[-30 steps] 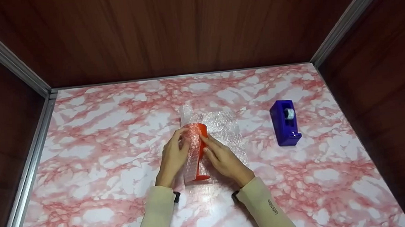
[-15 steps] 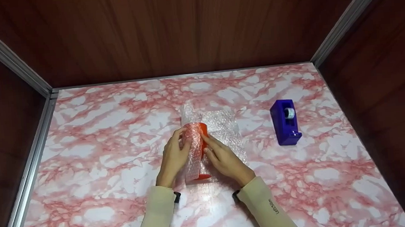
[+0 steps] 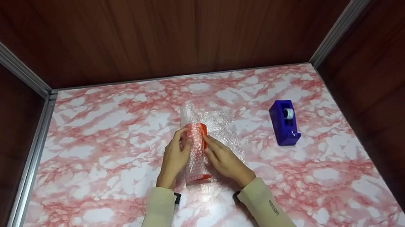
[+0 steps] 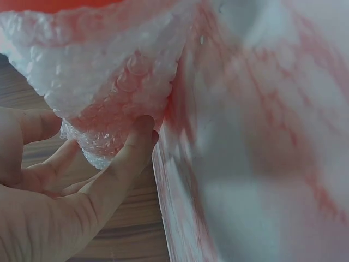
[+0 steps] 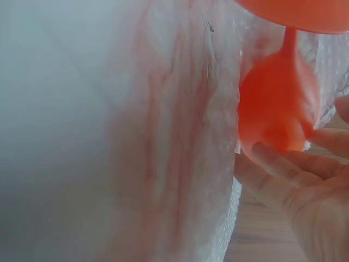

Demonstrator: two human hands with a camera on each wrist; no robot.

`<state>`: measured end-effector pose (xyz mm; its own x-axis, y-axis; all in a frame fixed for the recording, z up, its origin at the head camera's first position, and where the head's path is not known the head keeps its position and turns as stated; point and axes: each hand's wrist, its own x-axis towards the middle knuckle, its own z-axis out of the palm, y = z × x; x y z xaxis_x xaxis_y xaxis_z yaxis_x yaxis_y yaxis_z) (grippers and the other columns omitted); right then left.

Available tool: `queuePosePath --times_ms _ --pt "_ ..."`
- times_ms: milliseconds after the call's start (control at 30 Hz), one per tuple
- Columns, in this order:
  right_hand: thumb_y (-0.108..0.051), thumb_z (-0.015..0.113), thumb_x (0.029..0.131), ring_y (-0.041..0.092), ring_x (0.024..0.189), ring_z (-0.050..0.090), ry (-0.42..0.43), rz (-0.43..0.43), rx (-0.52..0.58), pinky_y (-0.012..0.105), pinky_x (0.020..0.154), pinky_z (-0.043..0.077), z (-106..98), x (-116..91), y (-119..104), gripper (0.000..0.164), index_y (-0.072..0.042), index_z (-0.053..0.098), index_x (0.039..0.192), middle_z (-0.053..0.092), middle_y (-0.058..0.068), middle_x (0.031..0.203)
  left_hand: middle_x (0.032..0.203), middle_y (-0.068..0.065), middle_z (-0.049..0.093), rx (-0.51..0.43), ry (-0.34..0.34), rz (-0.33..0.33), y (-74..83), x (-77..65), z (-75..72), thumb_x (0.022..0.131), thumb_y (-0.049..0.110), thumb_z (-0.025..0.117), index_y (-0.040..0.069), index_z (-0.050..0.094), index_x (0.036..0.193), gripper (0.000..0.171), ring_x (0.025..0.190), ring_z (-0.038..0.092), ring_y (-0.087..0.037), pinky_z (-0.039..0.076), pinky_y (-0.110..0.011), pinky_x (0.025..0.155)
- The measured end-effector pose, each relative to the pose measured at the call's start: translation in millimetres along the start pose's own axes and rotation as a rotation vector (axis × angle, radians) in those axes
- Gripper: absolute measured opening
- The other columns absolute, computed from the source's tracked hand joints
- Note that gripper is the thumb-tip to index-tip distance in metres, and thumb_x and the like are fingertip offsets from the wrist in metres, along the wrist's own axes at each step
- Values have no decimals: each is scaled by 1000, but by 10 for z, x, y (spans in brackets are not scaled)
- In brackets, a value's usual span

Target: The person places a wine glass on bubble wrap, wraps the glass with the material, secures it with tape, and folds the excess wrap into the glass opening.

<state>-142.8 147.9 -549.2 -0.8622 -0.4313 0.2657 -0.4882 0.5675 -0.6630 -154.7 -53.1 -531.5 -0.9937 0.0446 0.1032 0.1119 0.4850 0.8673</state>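
Observation:
An orange stemmed goblet (image 3: 205, 129) lies on its side on a sheet of bubble wrap (image 3: 219, 124), its base toward me. A flap of the wrap covers the goblet's left and top. My left hand (image 3: 174, 157) grips the wrapped bowl from the left, thumb on top; in the left wrist view its fingers (image 4: 122, 164) curve against the bubble wrap (image 4: 120, 71). My right hand (image 3: 227, 160) holds the bowl's bare right side. In the right wrist view, its fingers (image 5: 283, 169) and thumb lie around the orange bowl (image 5: 275, 98), below the stem and round base (image 5: 305, 13).
A purple tape dispenser (image 3: 284, 123) with a roll of tape stands to the right on the red-and-white marbled table (image 3: 102, 152). Brown wood-grain panels (image 3: 182, 29) and metal rails (image 3: 26, 186) enclose the table at the back and sides.
The bubble wrap flap has come further rightward over the goblet, covering its stem and more of its base. Both hands stay in nearly the same place.

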Motion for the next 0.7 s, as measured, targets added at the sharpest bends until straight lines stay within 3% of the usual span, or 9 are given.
queuePosePath --times_ms 133,300,533,700 --pt "-26 47 108 30 139 40 -9 15 -1 38 113 31 -4 8 -17 53 -3 36 154 39 18 153 126 -16 63 -1 -8 -20 -7 -3 -2 102 27 59 22 52 142 42 105 63 -29 50 -50 87" --pt "-26 46 108 31 138 41 0 21 -23 39 112 32 8 16 -31 52 0 37 152 39 19 154 126 -17 62 3 -8 -20 4 1 -10 102 28 59 20 51 143 43 101 63 -28 50 -49 85" --pt "-18 47 107 29 142 34 39 -52 -77 37 114 28 31 18 -39 48 9 41 146 31 17 159 102 -9 61 31 -9 4 24 2 -19 101 29 60 21 53 144 44 91 57 -26 47 -49 79" --pt "-22 44 109 26 141 38 21 -42 -110 36 114 29 3 31 -54 46 5 45 146 37 12 157 97 -9 60 51 2 11 25 2 -16 101 29 60 22 54 143 43 96 58 -28 47 -50 82"
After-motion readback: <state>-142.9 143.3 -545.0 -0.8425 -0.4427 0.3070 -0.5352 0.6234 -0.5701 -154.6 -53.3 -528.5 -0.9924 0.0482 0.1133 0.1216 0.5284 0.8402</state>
